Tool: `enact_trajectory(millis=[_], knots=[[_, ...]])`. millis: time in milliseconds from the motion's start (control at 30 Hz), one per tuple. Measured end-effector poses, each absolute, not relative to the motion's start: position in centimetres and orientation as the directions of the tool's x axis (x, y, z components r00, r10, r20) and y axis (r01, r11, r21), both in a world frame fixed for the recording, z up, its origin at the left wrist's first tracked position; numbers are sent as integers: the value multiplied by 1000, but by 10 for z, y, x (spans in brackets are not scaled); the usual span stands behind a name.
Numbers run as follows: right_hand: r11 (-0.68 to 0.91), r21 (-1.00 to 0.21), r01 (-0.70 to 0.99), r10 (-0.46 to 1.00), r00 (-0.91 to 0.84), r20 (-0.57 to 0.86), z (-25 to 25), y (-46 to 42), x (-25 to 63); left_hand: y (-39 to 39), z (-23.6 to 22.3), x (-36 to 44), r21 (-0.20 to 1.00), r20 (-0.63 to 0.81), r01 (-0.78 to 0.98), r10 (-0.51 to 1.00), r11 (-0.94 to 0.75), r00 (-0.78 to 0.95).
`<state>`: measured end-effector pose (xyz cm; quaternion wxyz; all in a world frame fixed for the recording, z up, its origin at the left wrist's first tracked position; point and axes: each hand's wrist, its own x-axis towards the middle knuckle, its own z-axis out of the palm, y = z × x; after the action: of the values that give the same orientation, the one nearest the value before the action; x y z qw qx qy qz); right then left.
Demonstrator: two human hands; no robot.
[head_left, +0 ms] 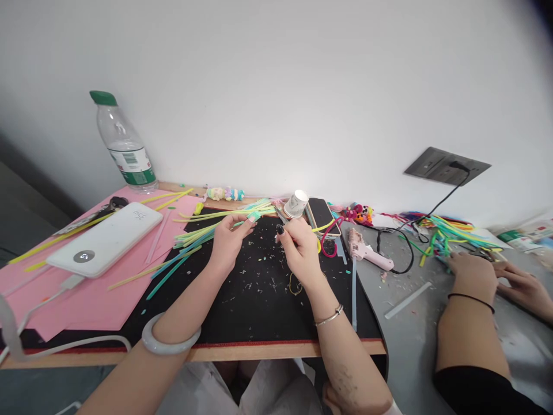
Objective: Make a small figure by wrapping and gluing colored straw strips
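Note:
Above the black mat, my left hand pinches a small mint-green fuzzy piece between thumb and fingertips. My right hand, just to its right, is closed on what look like scissors; a narrow grey blade points up and left out of the fist, its handles mostly hidden. The blade and the green piece are apart. Yellow, green and blue pipe cleaners lie fanned out beside my left hand. Tiny clippings are scattered over the mat below both hands.
A paper cup and phone stand behind my right hand. Rightward lie a pink glue gun and a co-worker's hands among pipe cleaners. A power bank rests on pink paper at left, near a bottle.

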<state>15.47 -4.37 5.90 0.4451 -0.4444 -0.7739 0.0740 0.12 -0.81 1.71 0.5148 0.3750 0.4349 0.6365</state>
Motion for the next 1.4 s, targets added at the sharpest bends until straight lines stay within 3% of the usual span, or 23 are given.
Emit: enact_trajectory(millis=[200,467,667,1000,1200,1400], knots=[[627,-635,451,776,-293,559,62,-48,149,-6,11,0,954,77,-264,968,-141,-237],[411,-782,468,909,-274,314,52,-41,146,-5,11,-2,970,92,-191,958,-148,-273],[317,-886,338,921,-331,203,49,-40,145,-7,15,-1,970,89,-197,957,-146,-276],[373,-814,446,908,-356,221,51,-41,145,-6,12,-2,973,95,-177,959,-145,-266],[307,-830,467,936,-306,174,43,-37,146,-7,14,0,966,84,-217,965,-140,-249],[425,-761,490,895,-355,271,44,-36,146,-8,15,-1,964,69,-234,970,-125,-235]])
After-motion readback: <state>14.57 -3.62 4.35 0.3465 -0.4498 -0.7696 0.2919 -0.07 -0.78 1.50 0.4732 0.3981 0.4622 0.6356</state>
